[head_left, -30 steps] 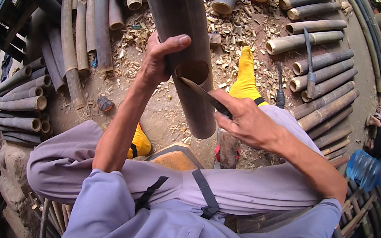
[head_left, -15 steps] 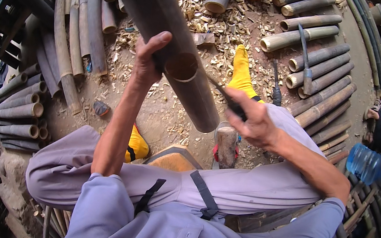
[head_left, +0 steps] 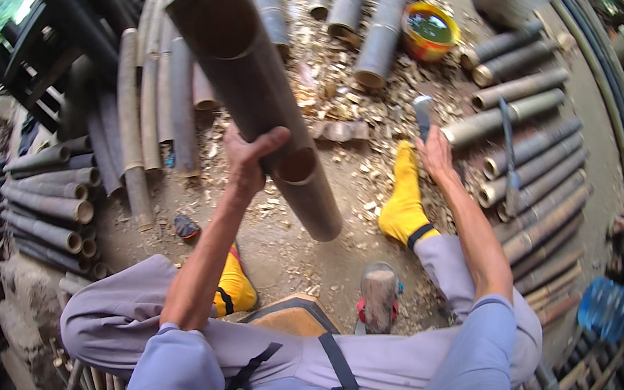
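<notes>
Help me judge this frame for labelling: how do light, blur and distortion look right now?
Head view: soft daylight without hard-edged shadows, greenery washed out at upper left; head view: right hand and bamboo tube look slightly blurred; head view: long poles at upper right bow along the dark fisheye rim.

Left hand (head_left: 247,160) curled in a grip, thumb (head_left: 274,138) angled rightward; right arm (head_left: 477,226) stretched forward, right hand (head_left: 435,153) leading!
</notes>
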### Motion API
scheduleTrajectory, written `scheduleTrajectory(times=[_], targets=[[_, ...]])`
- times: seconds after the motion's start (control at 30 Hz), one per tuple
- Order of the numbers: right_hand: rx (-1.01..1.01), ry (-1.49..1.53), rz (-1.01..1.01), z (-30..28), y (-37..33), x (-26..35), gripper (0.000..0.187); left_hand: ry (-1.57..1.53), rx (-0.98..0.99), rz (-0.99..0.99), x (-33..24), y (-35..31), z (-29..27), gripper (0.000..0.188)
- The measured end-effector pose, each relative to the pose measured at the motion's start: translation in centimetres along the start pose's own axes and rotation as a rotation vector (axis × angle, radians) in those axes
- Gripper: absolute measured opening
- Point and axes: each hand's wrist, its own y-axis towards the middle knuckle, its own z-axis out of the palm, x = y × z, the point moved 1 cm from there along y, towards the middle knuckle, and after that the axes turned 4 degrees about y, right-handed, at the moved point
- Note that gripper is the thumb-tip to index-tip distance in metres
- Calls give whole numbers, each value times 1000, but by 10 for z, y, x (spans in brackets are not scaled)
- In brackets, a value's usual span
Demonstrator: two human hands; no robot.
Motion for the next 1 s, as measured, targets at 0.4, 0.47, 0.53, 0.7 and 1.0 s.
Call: scheduleTrajectory(times=[0.4, 0.47, 0.53, 0.7, 1.0], targets=[[-183, 783, -392, -64, -15, 178, 29, 63, 58, 144, -20, 38, 6, 54], [-290, 529, -871, -80, -50, 205, 33, 11, 57, 181, -32, 46, 21, 53], [-259, 287, -918, -80, -86, 237, 33, -42, 41, 188, -46, 45, 28, 54], [-242, 382, -893, -67, -99, 263, 33, 46, 116, 220, -72, 28, 44, 54], [-518, 670, -1070, -80, -125, 278, 71, 398, 255, -22, -164, -7, 55, 50]])
